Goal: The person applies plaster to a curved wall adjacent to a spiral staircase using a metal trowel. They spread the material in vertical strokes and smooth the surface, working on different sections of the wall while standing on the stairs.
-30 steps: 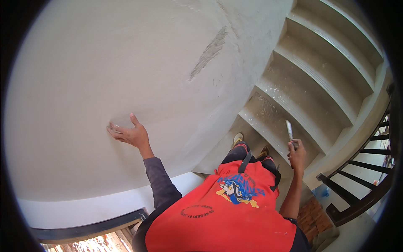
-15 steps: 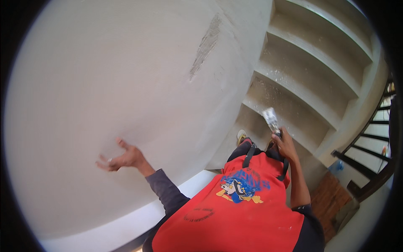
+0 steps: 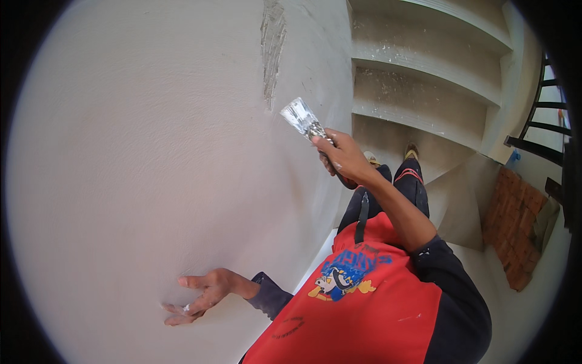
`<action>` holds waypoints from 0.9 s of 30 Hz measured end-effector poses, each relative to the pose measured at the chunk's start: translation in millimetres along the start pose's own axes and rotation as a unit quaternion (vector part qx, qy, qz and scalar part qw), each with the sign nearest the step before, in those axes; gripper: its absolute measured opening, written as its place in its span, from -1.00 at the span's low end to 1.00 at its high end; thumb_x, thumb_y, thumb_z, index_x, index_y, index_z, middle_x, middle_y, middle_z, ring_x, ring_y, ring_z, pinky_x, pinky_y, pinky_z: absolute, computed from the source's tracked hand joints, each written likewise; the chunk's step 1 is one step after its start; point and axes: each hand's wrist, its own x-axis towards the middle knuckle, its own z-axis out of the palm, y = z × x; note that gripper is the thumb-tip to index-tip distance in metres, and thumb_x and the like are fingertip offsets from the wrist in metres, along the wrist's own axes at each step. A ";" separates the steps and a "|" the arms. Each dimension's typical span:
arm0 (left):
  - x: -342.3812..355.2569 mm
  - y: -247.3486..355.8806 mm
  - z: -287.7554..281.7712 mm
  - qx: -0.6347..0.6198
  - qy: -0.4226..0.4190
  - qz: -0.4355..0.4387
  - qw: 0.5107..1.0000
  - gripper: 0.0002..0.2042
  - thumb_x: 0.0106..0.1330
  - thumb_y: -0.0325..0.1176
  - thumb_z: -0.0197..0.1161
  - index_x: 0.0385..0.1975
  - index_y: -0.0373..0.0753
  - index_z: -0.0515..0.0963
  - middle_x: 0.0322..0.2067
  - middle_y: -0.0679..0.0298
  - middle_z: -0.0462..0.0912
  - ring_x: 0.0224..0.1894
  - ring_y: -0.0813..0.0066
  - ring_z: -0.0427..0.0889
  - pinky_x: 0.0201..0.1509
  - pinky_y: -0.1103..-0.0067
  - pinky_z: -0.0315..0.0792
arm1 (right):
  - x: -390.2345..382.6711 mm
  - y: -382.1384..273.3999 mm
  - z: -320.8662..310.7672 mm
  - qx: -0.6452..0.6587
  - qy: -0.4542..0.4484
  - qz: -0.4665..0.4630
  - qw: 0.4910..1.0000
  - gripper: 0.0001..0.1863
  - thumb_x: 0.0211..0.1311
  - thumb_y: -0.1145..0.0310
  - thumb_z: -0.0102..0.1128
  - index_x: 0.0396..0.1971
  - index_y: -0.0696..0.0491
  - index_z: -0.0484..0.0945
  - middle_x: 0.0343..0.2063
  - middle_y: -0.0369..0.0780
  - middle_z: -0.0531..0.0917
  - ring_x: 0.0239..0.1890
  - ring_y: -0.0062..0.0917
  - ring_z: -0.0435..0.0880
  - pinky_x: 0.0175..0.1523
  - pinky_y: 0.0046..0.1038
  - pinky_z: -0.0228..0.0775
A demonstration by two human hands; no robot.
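My right hand grips a putty knife, its metal blade smeared with white and pointing up-left, held out in front of the pale plastered wall. A rough grey streak runs vertically on that wall, above the blade. Lower left, my left hand is open, fingers spread, on or very close to the wall; whether all fingertips touch it I cannot tell.
Curved concrete stairs with white specks climb at the top right, beside a dark railing. My feet stand on a lower step. A stack of red bricks lies at the right, near a small blue object.
The view has turned, bringing the stairs upright. My right hand has raised the putty knife leftward to the wall area. My left hand now sits lower in the picture.
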 end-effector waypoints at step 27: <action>4.4 37.8 -3.2 0.070 -0.025 -0.023 0.997 -0.24 0.32 -0.16 0.12 0.28 -0.56 -0.13 0.19 -0.21 0.15 0.17 -0.08 0.25 0.22 0.12 0.13 | 33.4 26.1 15.6 -0.048 0.011 -0.102 0.994 -0.61 0.34 0.06 -0.02 -0.51 0.08 0.36 -0.76 -0.38 0.35 -0.75 -0.74 0.34 -0.65 -0.59 0.22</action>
